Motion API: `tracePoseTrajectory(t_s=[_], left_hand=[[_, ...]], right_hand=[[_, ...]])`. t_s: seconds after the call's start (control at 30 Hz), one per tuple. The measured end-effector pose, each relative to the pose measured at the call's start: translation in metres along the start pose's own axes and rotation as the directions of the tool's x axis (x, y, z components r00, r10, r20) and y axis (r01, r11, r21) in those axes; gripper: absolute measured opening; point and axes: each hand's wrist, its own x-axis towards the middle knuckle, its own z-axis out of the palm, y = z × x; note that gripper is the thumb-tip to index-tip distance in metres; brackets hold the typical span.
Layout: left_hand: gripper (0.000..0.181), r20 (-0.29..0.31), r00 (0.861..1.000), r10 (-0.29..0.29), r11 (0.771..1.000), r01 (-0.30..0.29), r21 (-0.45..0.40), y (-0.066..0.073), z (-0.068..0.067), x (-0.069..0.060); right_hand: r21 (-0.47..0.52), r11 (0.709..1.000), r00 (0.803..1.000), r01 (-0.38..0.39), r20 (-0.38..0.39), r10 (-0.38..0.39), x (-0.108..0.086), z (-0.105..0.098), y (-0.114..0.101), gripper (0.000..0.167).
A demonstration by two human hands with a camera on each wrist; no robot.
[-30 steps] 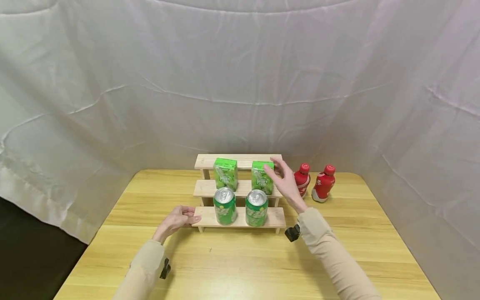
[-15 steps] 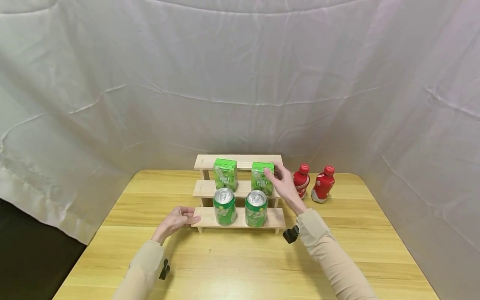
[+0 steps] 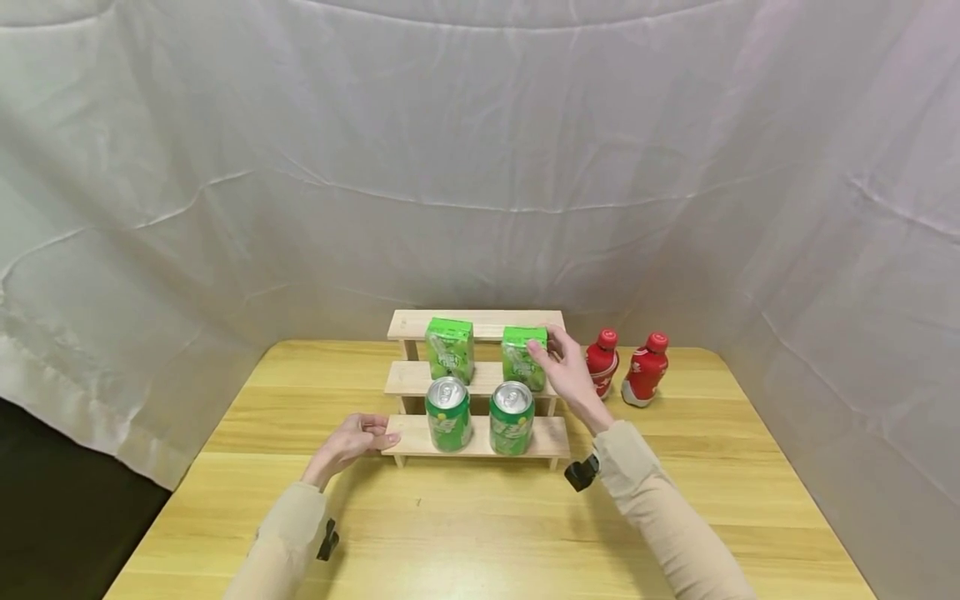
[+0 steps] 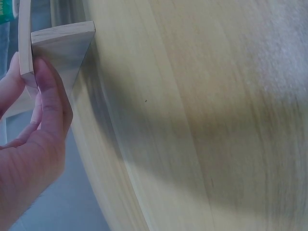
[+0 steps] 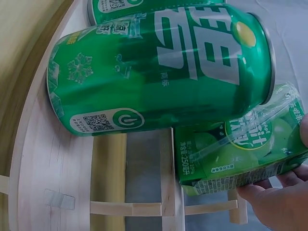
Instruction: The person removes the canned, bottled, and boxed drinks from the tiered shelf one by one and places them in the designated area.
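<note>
Tightening from a wider spread a second ago, the right hand now pinches the right-hand green carton, which stands upright on the middle step of the wooden rack, behind a green can. I'd judge the carton better controlled for it, and the rack steadier, since the left hand grips the bottom step's left end.

Left hand, right hand (farther forward) in pinches
</note>
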Motion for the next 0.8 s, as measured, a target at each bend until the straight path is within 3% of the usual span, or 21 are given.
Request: tracePoseTrajectory(t_s=[0.3,0.43,0.8], left_hand=[[0.062,0.001,1.000,0.008,1.000,-0.008,-0.015,-0.002,0.000,0.001],[0.061,0.002,1.000,0.011,1.000,-0.011,-0.026,-0.002,0.000,0.001],[0.060,0.012,1.000,0.017,0.999,-0.016,-0.031,-0.003,-0.001,0.001]], right_hand=[[0.016,1.000,0.997,0.006,-0.079,-0.004,-0.013,-0.010,-0.002,0.041],[0.034,0.998,0.992,0.058,-0.115,-0.054,-0.018,-0.016,-0.001,0.042],[0.058,0.993,0.972,0.102,-0.216,-0.087,-0.037,-0.051,0.004,0.036]])
